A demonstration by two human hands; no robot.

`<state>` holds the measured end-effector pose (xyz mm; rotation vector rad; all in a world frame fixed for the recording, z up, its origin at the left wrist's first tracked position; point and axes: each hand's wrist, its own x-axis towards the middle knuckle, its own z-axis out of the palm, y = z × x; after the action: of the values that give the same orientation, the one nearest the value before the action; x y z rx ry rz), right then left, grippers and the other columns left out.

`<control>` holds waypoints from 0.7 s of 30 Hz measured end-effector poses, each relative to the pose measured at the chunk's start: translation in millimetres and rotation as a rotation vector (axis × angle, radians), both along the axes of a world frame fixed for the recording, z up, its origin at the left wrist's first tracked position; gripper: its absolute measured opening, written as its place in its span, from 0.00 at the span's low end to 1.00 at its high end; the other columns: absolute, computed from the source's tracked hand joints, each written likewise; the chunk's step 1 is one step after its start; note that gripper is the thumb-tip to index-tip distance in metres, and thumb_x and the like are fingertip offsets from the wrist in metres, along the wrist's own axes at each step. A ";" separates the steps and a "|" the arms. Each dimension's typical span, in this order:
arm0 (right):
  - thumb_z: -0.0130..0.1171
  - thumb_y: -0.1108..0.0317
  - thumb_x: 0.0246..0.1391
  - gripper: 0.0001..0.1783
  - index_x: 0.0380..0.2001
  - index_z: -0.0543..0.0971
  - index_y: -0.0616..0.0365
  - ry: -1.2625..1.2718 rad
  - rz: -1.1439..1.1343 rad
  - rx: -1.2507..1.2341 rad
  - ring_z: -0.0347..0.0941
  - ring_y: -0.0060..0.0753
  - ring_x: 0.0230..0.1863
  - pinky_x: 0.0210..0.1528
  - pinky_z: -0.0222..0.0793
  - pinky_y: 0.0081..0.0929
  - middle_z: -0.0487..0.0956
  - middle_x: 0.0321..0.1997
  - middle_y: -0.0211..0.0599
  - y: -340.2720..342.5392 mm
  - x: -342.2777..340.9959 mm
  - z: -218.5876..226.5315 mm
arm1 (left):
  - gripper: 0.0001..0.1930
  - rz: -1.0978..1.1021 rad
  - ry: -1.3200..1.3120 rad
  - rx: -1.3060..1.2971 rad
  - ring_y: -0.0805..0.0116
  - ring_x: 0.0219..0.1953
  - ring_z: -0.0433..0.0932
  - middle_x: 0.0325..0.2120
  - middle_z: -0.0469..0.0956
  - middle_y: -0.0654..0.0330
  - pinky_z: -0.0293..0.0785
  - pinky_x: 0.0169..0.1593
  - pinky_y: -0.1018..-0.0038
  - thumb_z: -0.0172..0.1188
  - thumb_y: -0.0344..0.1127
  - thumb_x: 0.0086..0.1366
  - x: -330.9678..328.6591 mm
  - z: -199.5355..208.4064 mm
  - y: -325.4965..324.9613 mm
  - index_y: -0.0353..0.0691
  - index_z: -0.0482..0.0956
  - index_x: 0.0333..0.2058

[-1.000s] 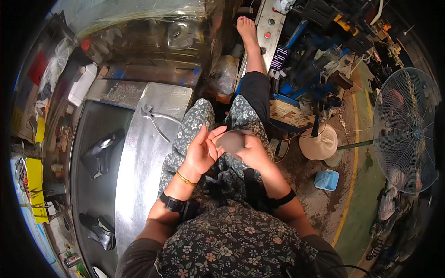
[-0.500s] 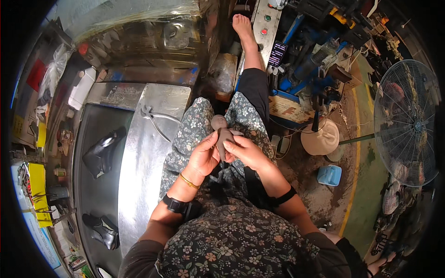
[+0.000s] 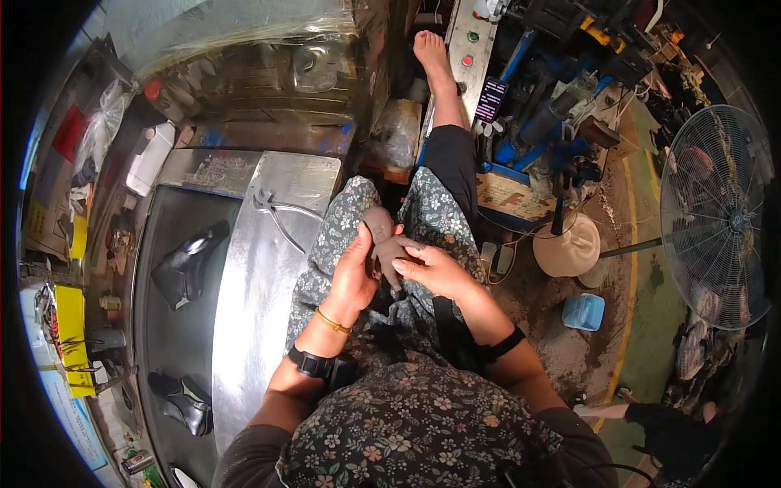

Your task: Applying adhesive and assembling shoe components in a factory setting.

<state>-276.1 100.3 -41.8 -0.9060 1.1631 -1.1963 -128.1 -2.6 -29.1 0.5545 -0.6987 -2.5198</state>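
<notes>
The small doll-shaped figure (image 3: 382,241) looks like matt grey-brown rubber, smooth, without any shine. The worktable (image 3: 252,285) beside the person is bare sheet metal, brushed and a little reflecting (with dull scratches near its far edge). The pliers (image 3: 281,218) on it are plain steel. The dark shoe pieces (image 3: 185,264) look like glossy leather. The dress (image 3: 423,423) is soft printed cloth. The fan (image 3: 716,215) has a thin wire guard, and the floor (image 3: 561,342) is rough, dusty concrete.
</notes>
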 end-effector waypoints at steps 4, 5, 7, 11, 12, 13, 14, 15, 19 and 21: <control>0.56 0.61 0.63 0.21 0.53 0.73 0.64 -0.010 -0.066 -0.063 0.70 0.17 0.46 0.48 0.68 0.20 0.77 0.45 0.29 3.0 -1.6 2.0 | 0.25 0.004 -0.017 -0.180 0.59 0.55 0.73 0.55 0.72 0.50 0.70 0.58 0.63 0.49 0.49 0.70 4.1 -2.2 1.6 0.38 0.66 0.58; 0.56 0.61 0.63 0.20 0.51 0.74 0.64 0.006 -0.093 -0.052 0.70 0.18 0.45 0.47 0.68 0.20 0.76 0.44 0.29 4.1 -2.1 2.6 | 0.24 -0.026 -0.003 -0.244 0.59 0.55 0.73 0.53 0.74 0.50 0.70 0.58 0.63 0.49 0.48 0.71 5.2 -3.7 1.1 0.38 0.68 0.57; 0.57 0.61 0.63 0.18 0.49 0.75 0.65 -0.063 -0.149 -0.014 0.70 0.17 0.43 0.45 0.68 0.19 0.76 0.41 0.28 6.9 2.3 6.9 | 0.23 -0.007 -0.016 -0.218 0.60 0.53 0.75 0.51 0.75 0.51 0.70 0.58 0.63 0.48 0.48 0.71 5.2 -2.5 5.2 0.36 0.69 0.56; 0.57 0.63 0.63 0.15 0.43 0.76 0.65 -0.037 -0.156 0.063 0.70 0.15 0.34 0.35 0.68 0.17 0.76 0.34 0.25 6.8 -7.4 5.7 | 0.22 0.023 0.029 -0.076 0.60 0.53 0.75 0.53 0.74 0.52 0.72 0.56 0.64 0.49 0.46 0.71 -1.3 12.1 8.2 0.36 0.70 0.55; 0.55 0.62 0.64 0.15 0.41 0.76 0.65 -0.053 -0.213 0.066 0.68 0.14 0.28 0.30 0.65 0.17 0.75 0.31 0.24 5.5 -5.0 -0.5 | 0.21 0.028 0.104 -0.004 0.61 0.53 0.75 0.53 0.74 0.53 0.73 0.55 0.65 0.51 0.43 0.71 -1.8 14.1 9.4 0.36 0.70 0.55; 0.55 0.62 0.64 0.15 0.41 0.76 0.65 -0.055 -0.214 0.066 0.68 0.14 0.28 0.30 0.65 0.17 0.75 0.31 0.24 5.6 -6.9 -1.3 | 0.21 0.026 0.102 -0.004 0.61 0.53 0.75 0.53 0.74 0.53 0.73 0.55 0.65 0.51 0.43 0.71 -0.6 12.4 8.9 0.36 0.70 0.55; 0.54 0.61 0.64 0.15 0.40 0.77 0.65 -0.013 -0.171 0.059 0.67 0.14 0.27 0.28 0.63 0.17 0.75 0.30 0.24 6.6 -9.7 -1.5 | 0.20 -0.004 0.047 -0.085 0.62 0.53 0.75 0.54 0.74 0.54 0.73 0.55 0.65 0.52 0.41 0.70 1.4 8.6 7.8 0.36 0.70 0.55; 0.53 0.60 0.65 0.16 0.39 0.77 0.65 0.030 -0.129 0.051 0.66 0.14 0.26 0.27 0.62 0.17 0.75 0.29 0.24 7.5 -10.9 -1.9 | 0.19 -0.034 -0.008 -0.166 0.62 0.52 0.75 0.55 0.73 0.54 0.74 0.54 0.66 0.54 0.38 0.69 3.0 5.3 7.8 0.36 0.70 0.55; 0.51 0.58 0.66 0.17 0.39 0.78 0.64 -0.013 -0.209 0.042 0.65 0.14 0.25 0.26 0.60 0.18 0.74 0.26 0.25 7.0 -8.5 2.0 | 0.16 -0.034 -0.011 -0.081 0.63 0.51 0.76 0.55 0.73 0.54 0.75 0.52 0.68 0.55 0.33 0.68 -0.2 3.0 5.2 0.35 0.72 0.53; 0.52 0.58 0.66 0.18 0.39 0.78 0.65 -0.009 -0.188 0.050 0.65 0.15 0.26 0.28 0.62 0.18 0.75 0.26 0.25 7.1 -9.7 -1.1 | 0.16 -0.050 -0.014 -0.093 0.63 0.51 0.76 0.55 0.73 0.54 0.76 0.51 0.68 0.55 0.33 0.68 0.6 -0.3 2.1 0.35 0.72 0.53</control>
<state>-285.8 107.3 -42.9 -0.7660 1.2877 -1.3148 -127.5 -0.6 -29.4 0.5287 -0.8397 -2.5169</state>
